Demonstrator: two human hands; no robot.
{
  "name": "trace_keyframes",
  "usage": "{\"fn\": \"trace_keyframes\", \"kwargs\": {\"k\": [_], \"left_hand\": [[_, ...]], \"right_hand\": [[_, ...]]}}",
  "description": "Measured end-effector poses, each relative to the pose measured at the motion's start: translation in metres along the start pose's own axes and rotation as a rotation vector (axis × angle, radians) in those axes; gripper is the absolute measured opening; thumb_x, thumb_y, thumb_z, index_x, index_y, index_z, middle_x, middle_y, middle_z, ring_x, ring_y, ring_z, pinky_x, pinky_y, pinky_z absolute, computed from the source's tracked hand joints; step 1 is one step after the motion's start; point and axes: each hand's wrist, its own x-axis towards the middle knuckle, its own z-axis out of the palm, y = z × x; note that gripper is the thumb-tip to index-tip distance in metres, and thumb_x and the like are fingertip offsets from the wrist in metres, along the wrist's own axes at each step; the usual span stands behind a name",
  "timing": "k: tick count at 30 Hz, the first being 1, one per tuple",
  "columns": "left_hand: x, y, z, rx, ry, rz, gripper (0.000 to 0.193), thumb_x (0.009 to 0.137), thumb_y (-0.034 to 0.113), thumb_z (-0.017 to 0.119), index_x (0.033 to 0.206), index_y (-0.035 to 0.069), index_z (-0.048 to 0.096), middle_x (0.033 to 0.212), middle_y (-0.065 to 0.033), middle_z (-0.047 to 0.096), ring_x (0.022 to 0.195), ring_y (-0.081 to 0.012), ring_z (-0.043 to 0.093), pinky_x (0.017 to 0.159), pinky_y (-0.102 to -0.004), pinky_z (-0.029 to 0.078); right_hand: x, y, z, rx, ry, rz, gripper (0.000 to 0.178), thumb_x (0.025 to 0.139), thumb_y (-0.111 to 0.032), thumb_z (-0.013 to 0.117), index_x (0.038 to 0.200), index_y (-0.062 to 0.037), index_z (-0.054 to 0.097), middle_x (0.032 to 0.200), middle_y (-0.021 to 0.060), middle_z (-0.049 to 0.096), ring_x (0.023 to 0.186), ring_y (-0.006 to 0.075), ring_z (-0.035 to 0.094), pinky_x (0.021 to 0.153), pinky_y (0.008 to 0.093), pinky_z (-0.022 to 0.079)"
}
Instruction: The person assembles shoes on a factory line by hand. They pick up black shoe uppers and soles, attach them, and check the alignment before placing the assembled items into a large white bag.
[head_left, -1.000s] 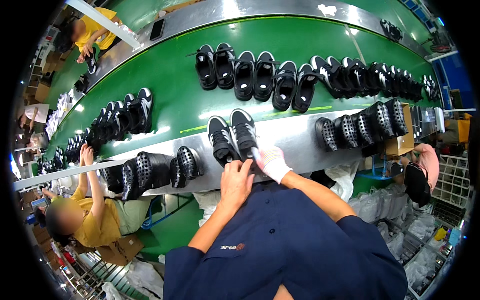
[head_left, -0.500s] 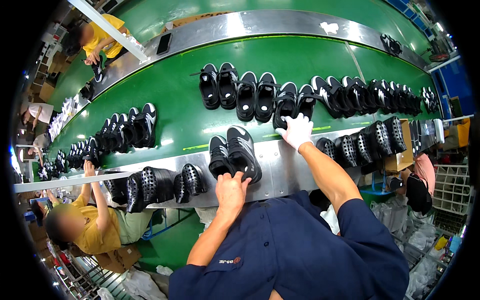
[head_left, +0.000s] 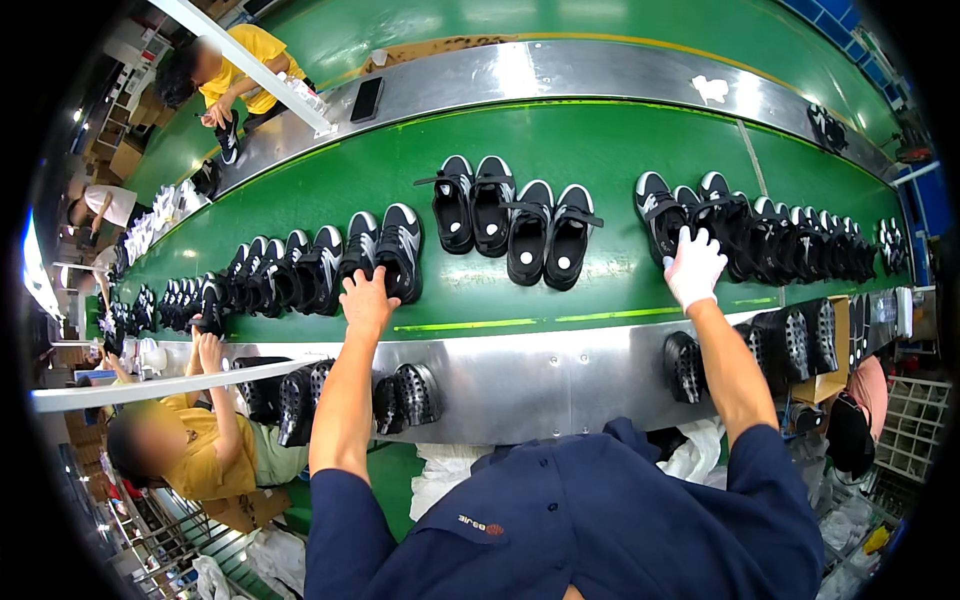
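Note:
My bare left hand (head_left: pixel 367 303) is closed at the heels of a pair of black and grey sneakers (head_left: pixel 400 240), which stand at the right end of the left row. The white-gloved right hand (head_left: pixel 694 270) grips the heel end of another black sneaker (head_left: pixel 657 208) beside the right row; its fingers partly cover the shoe opening. Between my hands two more pairs stand on the green surface, toes pointing away: one sneaker pair (head_left: pixel 453 215) farther off, the other pair (head_left: pixel 570 240) nearer. Their straps stick out sideways.
A metal ledge (head_left: pixel 520 380) runs along my side, bearing black dimpled shoe-shaped pieces (head_left: pixel 415 390). A white bar (head_left: pixel 180 388) crosses at left near a seated co-worker (head_left: pixel 200 440). A phone (head_left: pixel 367 100) lies on the far metal rail, and another person (head_left: pixel 250 70) sits beyond.
My left hand has carried its sneaker pair from the metal ledge leftward to the left row. The right hand has shifted a pair right, against the right row. The view has shifted.

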Motion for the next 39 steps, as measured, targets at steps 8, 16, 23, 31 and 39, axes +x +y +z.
{"fn": "trace_keyframes", "kwargs": {"k": [8,16,23,31,39], "left_hand": [[0.056,0.128,-0.018,-0.157,-0.048,0.358,0.072,0.084,0.035,0.083,0.148,0.032,0.053,0.136,-0.0206,0.058,0.131,-0.0404,0.052,0.099,-0.0573,0.051],[0.033,0.153,-0.010,-0.223,-0.168,0.348,0.034,0.087,0.040,0.079,0.108,0.014,0.078,0.098,-0.0193,0.073,0.099,-0.0388,0.067,0.084,-0.0488,0.057],[-0.166,0.190,-0.024,-0.385,-0.400,0.318,0.037,0.087,0.032,0.079,0.115,0.009,0.074,0.097,-0.0237,0.071,0.096,-0.0421,0.069,0.081,-0.0508,0.057],[-0.251,0.163,-0.044,-0.476,-0.378,0.441,0.065,0.087,0.032,0.081,0.145,0.015,0.057,0.107,-0.0248,0.068,0.099,-0.0438,0.067,0.083,-0.0505,0.056],[-0.226,0.162,-0.078,-0.747,-0.239,0.574,0.033,0.089,0.017,0.078,0.118,0.002,0.071,0.097,-0.0168,0.069,0.095,-0.0368,0.068,0.081,-0.0471,0.056]], "right_hand": [[-0.055,-0.181,-0.056,0.309,-0.219,-0.552,0.068,0.080,-0.049,0.084,0.138,-0.0214,0.059,0.118,0.0169,0.061,0.108,0.0343,0.058,0.092,0.0476,0.046],[-0.014,-0.151,-0.009,0.217,-0.113,-0.578,0.032,0.086,-0.044,0.078,0.099,-0.0148,0.077,0.099,0.0128,0.068,0.103,0.0311,0.057,0.084,0.0450,0.043],[-0.070,-0.053,-0.021,0.500,0.060,-0.421,0.044,0.088,-0.030,0.077,0.125,-0.0092,0.066,0.116,0.0155,0.064,0.112,0.0355,0.060,0.094,0.0479,0.049],[-0.273,0.103,-0.020,0.685,0.199,0.335,0.041,0.090,-0.021,0.080,0.122,-0.0007,0.066,0.110,0.0166,0.069,0.104,0.0350,0.065,0.094,0.0433,0.052],[-0.256,0.136,0.029,0.298,0.168,0.258,0.051,0.086,-0.033,0.080,0.123,-0.0009,0.066,0.116,0.0197,0.067,0.106,0.0403,0.063,0.093,0.0484,0.053]]}}
